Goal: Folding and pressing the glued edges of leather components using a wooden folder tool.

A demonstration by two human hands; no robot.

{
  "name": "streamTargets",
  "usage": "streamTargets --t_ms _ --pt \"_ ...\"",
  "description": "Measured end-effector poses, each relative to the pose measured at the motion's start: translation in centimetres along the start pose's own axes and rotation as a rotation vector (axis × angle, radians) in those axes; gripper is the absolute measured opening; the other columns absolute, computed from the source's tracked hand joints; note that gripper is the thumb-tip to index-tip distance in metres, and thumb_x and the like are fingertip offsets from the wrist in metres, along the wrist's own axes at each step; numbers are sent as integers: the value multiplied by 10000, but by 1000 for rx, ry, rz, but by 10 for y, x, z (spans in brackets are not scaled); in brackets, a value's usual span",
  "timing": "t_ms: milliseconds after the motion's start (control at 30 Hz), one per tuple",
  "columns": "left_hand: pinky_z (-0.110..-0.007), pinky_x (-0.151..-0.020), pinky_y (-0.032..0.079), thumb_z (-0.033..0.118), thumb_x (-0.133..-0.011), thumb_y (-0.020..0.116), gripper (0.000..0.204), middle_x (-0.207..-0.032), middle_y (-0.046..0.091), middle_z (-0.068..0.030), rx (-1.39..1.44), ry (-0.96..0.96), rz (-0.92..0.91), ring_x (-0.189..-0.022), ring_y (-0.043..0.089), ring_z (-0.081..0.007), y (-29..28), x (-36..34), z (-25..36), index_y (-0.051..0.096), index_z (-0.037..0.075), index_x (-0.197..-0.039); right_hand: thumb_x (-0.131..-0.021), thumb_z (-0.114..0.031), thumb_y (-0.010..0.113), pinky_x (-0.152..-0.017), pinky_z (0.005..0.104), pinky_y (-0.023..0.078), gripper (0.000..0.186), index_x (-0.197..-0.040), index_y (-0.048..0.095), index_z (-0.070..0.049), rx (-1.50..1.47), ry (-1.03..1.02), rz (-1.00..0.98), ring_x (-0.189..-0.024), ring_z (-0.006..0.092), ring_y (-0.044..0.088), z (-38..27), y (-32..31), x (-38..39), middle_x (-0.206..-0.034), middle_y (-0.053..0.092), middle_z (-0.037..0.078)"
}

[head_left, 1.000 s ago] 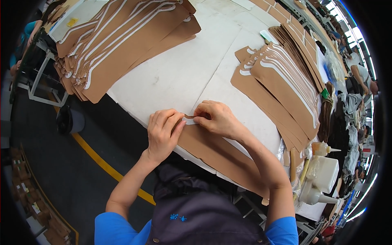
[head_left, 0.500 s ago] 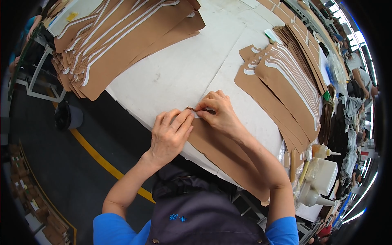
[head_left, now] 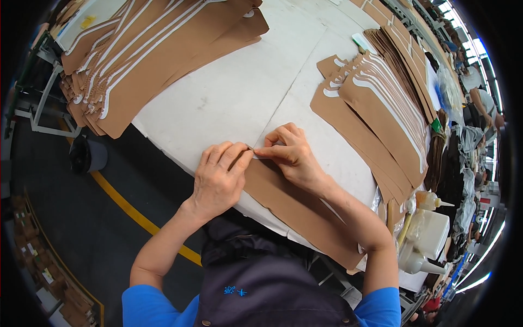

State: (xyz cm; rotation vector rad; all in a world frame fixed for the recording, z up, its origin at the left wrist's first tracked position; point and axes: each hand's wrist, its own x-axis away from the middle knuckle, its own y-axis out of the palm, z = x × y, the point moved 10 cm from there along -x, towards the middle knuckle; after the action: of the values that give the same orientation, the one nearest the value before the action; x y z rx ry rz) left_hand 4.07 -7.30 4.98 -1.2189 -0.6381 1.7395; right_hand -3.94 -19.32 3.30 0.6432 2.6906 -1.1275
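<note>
A long brown leather-like panel lies along the near edge of the white table, with a thin white strip showing at its far end and beside my right forearm. At that far end my left hand is closed, its fingers bent over the panel's corner and pressing it. My right hand pinches the same edge with thumb and forefinger, close against the left fingertips. The pinched bit of edge is mostly hidden by my fingers.
A fanned stack of white-edged brown panels covers the table's far left. Another such stack lies on the right. Glue bottles stand by the right edge. A dark bin is on the floor at left.
Both hands have shifted slightly left along the panel's end, the left hand furthest. The fingertips still work at the same edge, and more of the white strip shows near my right forearm.
</note>
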Motion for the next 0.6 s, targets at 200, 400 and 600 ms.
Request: streamTargets --t_ms 200,400,600 --pt "-435 -949 499 26 -878 687 383 -1214 633 -112 4 -29 -10 -1134 599 -313 -2 -9 2 702 5 -1261 -765 21 701 -919 407 430 419 -1139 810 -133 114 -281 -168 -1041 273 554 -20 -4 -7 -1056 620 57" --pt "-405 -902 535 27 -858 721 386 -1161 636 -95 -9 -5 20 -1099 611 -292 -1 -8 1 750 22 -1243 -785 75 698 -969 403 424 429 -1147 818 -122 -136 -135 -196 -1066 259 552 6 -9 -10 -1094 633 59" --pt "-398 -905 545 36 -831 748 411 -1160 637 -86 -31 25 22 -1099 614 -283 0 -7 4 759 51 -1242 -846 6 728 -970 388 407 297 -1099 829 -112 -165 -80 -209 -1054 249 567 15 -12 -3 -1088 644 55"
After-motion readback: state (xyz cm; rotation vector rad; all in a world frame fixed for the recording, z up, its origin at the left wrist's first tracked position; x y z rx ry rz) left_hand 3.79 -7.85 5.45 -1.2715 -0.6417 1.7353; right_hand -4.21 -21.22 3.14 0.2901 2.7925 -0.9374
